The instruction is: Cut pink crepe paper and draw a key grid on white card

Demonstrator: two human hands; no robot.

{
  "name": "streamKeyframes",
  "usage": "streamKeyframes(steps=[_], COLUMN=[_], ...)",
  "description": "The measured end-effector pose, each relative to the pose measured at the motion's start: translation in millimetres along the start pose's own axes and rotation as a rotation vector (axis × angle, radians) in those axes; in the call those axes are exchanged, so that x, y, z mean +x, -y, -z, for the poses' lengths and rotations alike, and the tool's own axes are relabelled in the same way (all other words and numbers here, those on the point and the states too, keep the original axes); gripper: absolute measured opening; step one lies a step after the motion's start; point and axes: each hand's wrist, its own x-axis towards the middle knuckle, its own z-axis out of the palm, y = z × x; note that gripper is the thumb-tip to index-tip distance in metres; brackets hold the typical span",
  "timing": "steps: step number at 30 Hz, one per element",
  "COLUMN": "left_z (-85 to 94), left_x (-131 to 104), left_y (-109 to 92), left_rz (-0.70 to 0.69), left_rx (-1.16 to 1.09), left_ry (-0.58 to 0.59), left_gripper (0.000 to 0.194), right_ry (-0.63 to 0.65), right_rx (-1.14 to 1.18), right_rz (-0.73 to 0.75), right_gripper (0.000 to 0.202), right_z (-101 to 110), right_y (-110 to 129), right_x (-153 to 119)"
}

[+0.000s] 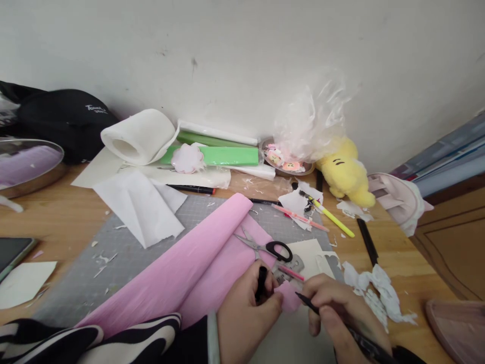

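My left hand [250,311] is closed, with a small pink paper piece [289,296] pinched between thumb and finger. A black pen cap [261,283] is tucked in the same hand. In my right hand [343,311] is a black pen [364,341], its tip beside the right edge of the pink piece. Just beyond my hands lie open scissors [279,251] with black handles and a pink stick-like item [291,273]. They rest on and by a large roll of pink crepe paper [178,263], partly unrolled and reaching to my left sleeve.
A grey cutting mat [125,263] covers much of the wooden table. Behind are a white paper roll [138,136], a green paper pack [231,155] and a yellow plush toy [346,172]. Crumpled white tissue [375,290] lies right; a phone [15,253] is far left.
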Motion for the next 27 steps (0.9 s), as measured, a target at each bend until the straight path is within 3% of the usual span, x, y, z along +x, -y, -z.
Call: streamKeyframes(steps=[6, 18, 27], left_z=[2.3, 3.5, 0.7], left_x=[-0.6, -0.1, 0.4], left_y=[5.8, 9.4, 5.6], left_rz=[-0.018, -0.060, -0.029], left_rx=[-0.001, -0.047, -0.072], left_ry=[0.034, 0.076, 0.055], left_gripper=[0.016, 0.018, 0.020], right_ry=[-0.041, 0.020, -0.101], right_rx=[-0.079, -0.200, -0.161], right_rz=[-0.025, -0.032, -0.102], right_gripper=[0.027, 0.024, 0.021], right_z=[-8.0, -10.7, -22.2], right_y=[-3.1, -6.9, -6.0], right_x=[-5.3, -1.4, -2.9])
